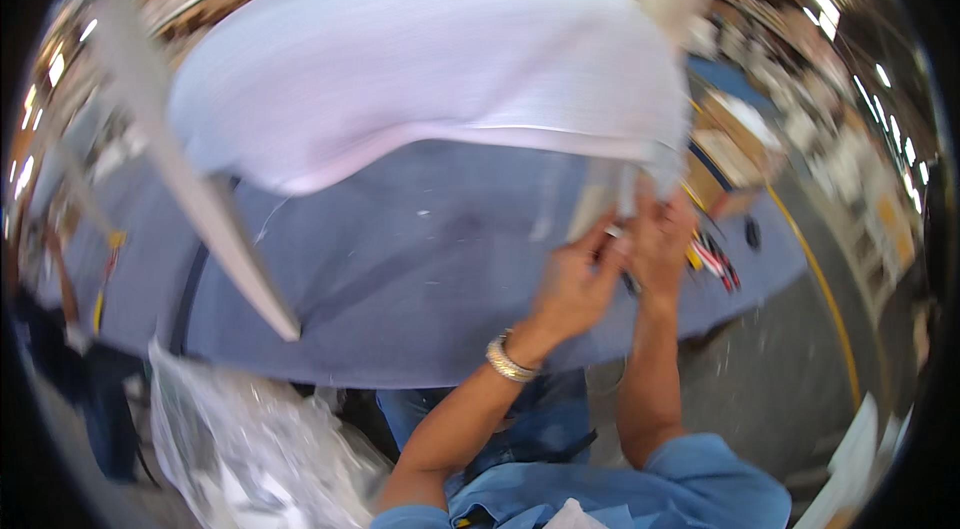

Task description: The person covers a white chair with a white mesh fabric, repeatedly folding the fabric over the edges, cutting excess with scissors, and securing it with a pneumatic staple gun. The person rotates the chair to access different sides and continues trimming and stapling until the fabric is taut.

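Observation:
A chair-like frame with pale wooden legs stands on the grey-blue table cover (430, 259), and its curved panel of whitish fabric (430, 59) fills the upper middle. One leg (235, 249) slants down at the left. At the panel's lower right corner my two hands meet, beside another leg. My left hand (580, 281), a gold-toned watch on its wrist, has its fingers pinched together on something small that I cannot make out. My right hand (660, 247) is closed at the hanging fabric corner, close against the left fingertips. Motion blur hides finer detail there.
Right of my hands lie hand tools (715, 259) with red, pink and yellow handles, and a small black object (752, 232). Behind them sits an open cardboard box (725, 154). Clear plastic sheeting (250, 429) bunches at the lower left. Another person (95, 379) is at the far left.

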`<state>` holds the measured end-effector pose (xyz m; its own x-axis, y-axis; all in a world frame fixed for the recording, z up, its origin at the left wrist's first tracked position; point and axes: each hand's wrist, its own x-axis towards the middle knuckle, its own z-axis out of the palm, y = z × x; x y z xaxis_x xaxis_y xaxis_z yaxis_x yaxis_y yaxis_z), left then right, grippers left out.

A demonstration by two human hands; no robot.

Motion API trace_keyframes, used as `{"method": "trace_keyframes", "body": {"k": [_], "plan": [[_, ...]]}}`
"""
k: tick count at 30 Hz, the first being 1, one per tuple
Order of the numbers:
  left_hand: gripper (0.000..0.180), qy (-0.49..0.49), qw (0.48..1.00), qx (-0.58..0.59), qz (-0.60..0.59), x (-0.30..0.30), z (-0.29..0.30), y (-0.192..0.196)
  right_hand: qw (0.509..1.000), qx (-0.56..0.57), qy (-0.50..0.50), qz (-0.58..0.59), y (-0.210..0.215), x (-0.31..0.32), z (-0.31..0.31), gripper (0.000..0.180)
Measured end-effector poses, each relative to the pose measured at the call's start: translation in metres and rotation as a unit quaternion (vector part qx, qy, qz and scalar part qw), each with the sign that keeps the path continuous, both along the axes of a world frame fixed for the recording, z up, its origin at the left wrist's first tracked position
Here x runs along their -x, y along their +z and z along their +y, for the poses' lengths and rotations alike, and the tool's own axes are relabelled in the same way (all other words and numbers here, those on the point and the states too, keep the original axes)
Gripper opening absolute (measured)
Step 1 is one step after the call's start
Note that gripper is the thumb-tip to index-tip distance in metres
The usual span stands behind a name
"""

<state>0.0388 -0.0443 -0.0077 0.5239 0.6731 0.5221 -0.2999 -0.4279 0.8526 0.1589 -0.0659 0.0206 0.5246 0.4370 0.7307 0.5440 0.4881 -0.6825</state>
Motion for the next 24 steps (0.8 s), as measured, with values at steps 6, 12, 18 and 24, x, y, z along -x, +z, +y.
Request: {"method": "trace_keyframes", "body": {"k": [6, 12, 18, 24], "plan": [[0.048, 0.003, 0.999, -0.047, -0.017, -0.012, -0.001, 0.002, 0.999, -0.025, -0.032, -0.014, 0.007, -0.003, -0.009, 0.018], [0.047, 0.135, 0.947, -0.213, 0.202, 0.004, 0.034, 0.028, 1.000, 0.027, 0.009, -0.007, -0.013, -0.010, -0.011, 0.016], [0.043, 0.161, 0.974, -0.134, 0.090, 0.006, 0.027, 0.073, 0.998, 0.013, -0.002, -0.060, -0.026, -0.043, -0.045, 0.021], [0.038, 0.125, 0.974, -0.186, 0.026, -0.029, 0.013, 0.070, 0.892, 0.275, -0.321, -0.159, -0.098, -0.245, -0.081, 0.031]]}}
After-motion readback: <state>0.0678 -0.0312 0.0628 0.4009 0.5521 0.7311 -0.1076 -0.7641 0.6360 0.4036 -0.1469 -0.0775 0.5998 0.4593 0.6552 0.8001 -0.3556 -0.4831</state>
